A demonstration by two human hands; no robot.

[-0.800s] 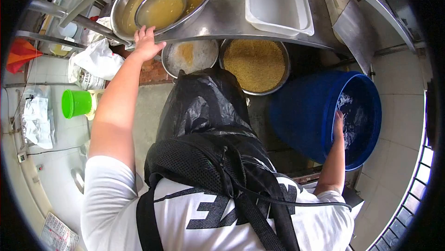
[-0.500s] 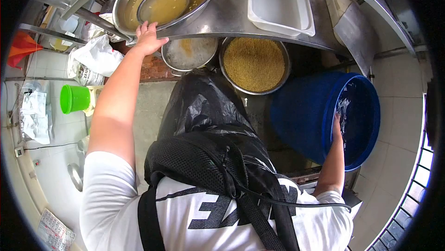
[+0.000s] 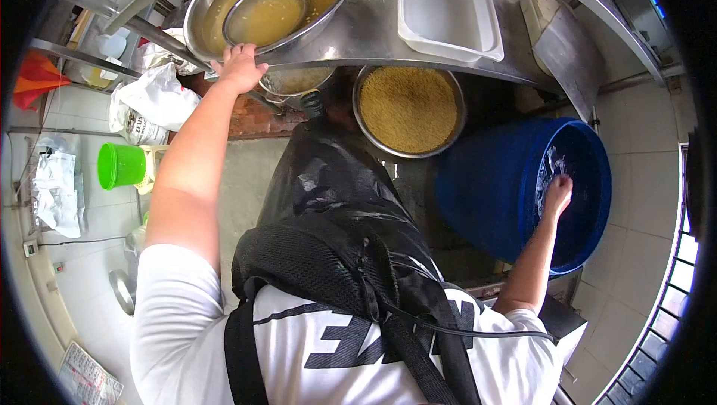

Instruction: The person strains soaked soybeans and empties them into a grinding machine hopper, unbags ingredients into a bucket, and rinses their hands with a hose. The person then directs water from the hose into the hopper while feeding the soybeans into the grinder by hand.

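My left hand (image 3: 240, 70) rests at the front edge of the steel table, its fingers spread and fingertips against a big steel bowl (image 3: 196, 10). Inside the bowl is cloudy yellowish liquid with a round metal-rimmed vessel (image 3: 265, 16) partly sunk in it. My right hand (image 3: 558, 196) is inside the mouth of a blue barrel (image 3: 485, 188), over its dark water. Its fingers are curled; whatever they may hold is hidden. Bright splashes or ripples (image 3: 551, 166) show on the water beside that hand.
A white tub (image 3: 450, 40) stands on the steel table (image 3: 366, 28). Below are a basin of yellow grain (image 3: 408, 110) and a pot (image 3: 295, 80) of cloudy liquid. To the left are a green bucket (image 3: 122, 166) and a white sack (image 3: 157, 95).
My right hand has moved up and right within the barrel and now shows more fully. My left hand stays almost in place. My leg has shifted, covering more of the pot.
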